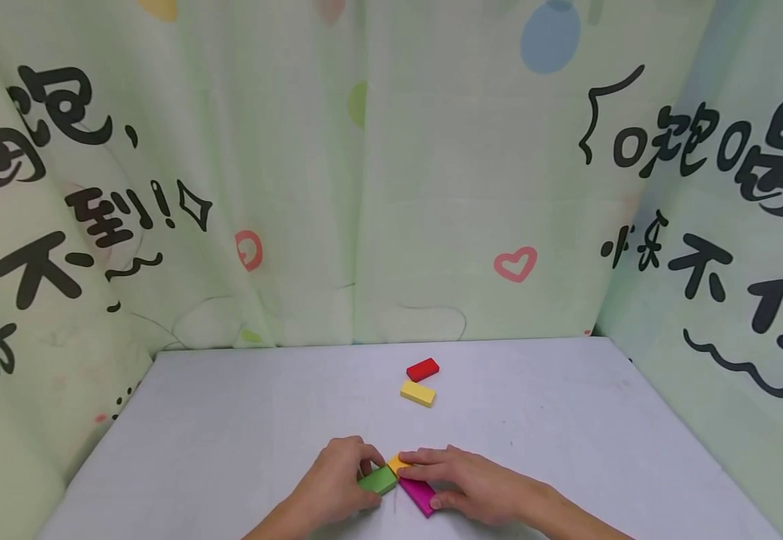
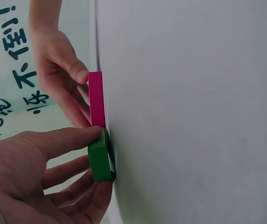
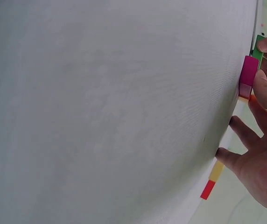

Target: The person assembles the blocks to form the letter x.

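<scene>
Three blocks meet near the front of the table: a green block (image 1: 379,481), a magenta block (image 1: 417,493) and an orange block (image 1: 396,464). My left hand (image 1: 334,480) pinches the green one between thumb and fingers, seen close up in the left wrist view. From the other side, my right hand (image 1: 479,486) holds the magenta block with its thumb at the near end. Its index finger reaches the orange block, covering part of it. In the right wrist view the other fingers of this hand are spread, their tips at the tabletop.
A yellow block (image 1: 418,394) and a red block (image 1: 422,369) lie farther back on the white table (image 1: 243,420), close to each other. Light green printed curtains (image 1: 418,187) hang behind the table and along both its sides.
</scene>
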`<act>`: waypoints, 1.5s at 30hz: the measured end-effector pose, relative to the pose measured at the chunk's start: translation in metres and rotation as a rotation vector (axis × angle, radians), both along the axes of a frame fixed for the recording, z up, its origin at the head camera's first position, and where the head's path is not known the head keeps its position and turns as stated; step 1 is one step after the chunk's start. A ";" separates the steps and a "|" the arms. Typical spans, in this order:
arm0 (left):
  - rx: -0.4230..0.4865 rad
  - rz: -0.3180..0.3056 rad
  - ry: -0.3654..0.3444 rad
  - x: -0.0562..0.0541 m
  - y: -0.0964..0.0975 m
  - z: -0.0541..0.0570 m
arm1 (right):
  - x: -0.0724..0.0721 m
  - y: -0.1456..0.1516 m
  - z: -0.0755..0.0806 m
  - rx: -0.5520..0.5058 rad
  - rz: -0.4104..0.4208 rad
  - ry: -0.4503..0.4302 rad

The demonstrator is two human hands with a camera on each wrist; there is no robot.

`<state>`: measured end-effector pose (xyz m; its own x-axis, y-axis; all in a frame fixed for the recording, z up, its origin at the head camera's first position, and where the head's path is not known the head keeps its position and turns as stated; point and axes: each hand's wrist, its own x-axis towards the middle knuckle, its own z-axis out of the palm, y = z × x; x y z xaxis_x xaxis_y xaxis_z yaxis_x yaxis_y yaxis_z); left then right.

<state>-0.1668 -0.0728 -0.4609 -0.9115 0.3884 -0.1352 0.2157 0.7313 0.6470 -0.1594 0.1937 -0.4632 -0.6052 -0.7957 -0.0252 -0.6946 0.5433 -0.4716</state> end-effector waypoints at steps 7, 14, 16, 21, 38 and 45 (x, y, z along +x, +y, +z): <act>-0.011 0.048 -0.012 0.003 0.005 0.000 | 0.000 0.000 -0.001 -0.006 0.005 0.012; -0.025 0.055 -0.008 0.005 0.007 0.000 | 0.001 0.000 -0.001 -0.013 0.006 0.019; -0.027 0.048 -0.004 0.005 0.006 0.000 | 0.001 -0.001 -0.001 -0.012 0.004 0.011; -0.028 0.023 0.018 0.005 0.004 0.000 | 0.001 -0.001 0.000 -0.005 -0.001 -0.009; -0.048 -0.006 0.035 0.005 0.007 0.001 | 0.000 -0.002 0.002 -0.003 0.025 0.105; -0.078 0.004 0.055 0.007 0.008 0.001 | -0.001 -0.002 0.002 -0.005 0.042 0.125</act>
<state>-0.1600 -0.0644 -0.4602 -0.9201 0.3747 -0.1143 0.2461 0.7800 0.5753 -0.1607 0.1913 -0.4612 -0.5691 -0.8206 0.0525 -0.7704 0.5098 -0.3829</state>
